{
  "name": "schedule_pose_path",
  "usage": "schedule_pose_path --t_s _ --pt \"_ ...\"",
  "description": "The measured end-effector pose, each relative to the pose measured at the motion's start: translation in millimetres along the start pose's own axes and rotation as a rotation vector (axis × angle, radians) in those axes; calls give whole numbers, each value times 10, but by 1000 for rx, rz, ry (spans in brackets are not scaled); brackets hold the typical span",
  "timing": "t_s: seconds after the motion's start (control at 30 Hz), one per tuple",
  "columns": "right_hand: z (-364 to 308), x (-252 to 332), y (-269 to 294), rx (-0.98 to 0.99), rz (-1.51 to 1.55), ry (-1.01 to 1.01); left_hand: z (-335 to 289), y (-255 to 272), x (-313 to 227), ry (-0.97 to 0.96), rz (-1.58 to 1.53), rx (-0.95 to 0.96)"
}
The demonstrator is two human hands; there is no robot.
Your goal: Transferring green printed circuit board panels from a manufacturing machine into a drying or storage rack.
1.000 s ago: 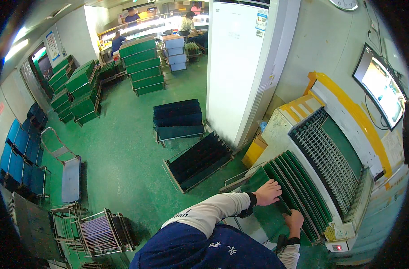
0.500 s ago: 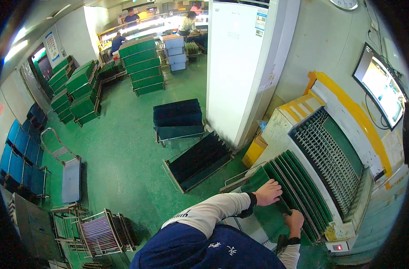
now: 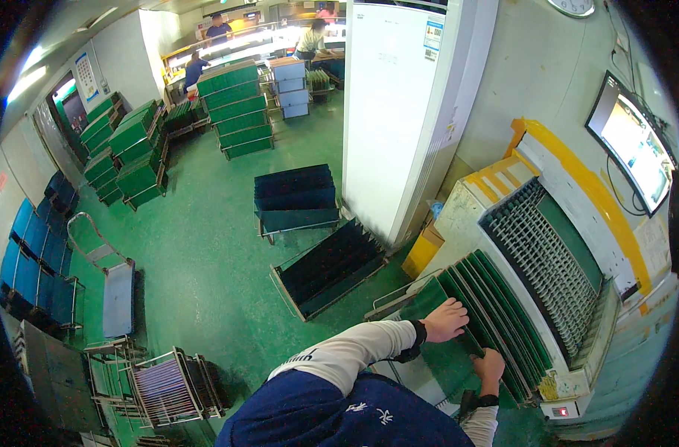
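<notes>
In front of me a rack holds a row of thin green panels, standing on edge and leaning side by side. My left hand is closed over the upper edge of the nearest green panel, its fingers curled toward the row. Lower along that same edge, my right hand grips the panel between thumb and fingers. Part of each hand's fingertips is hidden. The panel's face is turned toward my body and tilted.
Right beside the row stands a machine with a roller conveyor; a monitor hangs above it. Racks of dark panels stand on the floor ahead. A hand cart, a tall white cabinet and stacked green panels are farther off.
</notes>
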State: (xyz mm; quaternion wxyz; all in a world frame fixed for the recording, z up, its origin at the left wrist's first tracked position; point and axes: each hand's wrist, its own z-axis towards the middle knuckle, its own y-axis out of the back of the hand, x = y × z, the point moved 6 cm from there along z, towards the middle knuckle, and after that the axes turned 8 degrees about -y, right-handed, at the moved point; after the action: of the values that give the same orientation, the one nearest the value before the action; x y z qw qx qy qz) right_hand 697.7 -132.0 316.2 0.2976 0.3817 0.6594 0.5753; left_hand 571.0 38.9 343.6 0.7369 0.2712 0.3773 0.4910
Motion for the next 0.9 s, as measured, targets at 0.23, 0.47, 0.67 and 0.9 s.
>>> schedule_pose_path --t_s 0.23,0.47,0.67,0.9 --pt "-3 -1 13 11 -15 -9 8 10 -9 3 -17 0" --pt "60 -70 -84 37 -3 -7 10 27 -19 6 -6 5" --pt "46 -49 -62 8 6 -4 4 3 -6 3 -3 6" --pt "30 -48 -51 -8 19 7 4 6 -9 8 0 -10"
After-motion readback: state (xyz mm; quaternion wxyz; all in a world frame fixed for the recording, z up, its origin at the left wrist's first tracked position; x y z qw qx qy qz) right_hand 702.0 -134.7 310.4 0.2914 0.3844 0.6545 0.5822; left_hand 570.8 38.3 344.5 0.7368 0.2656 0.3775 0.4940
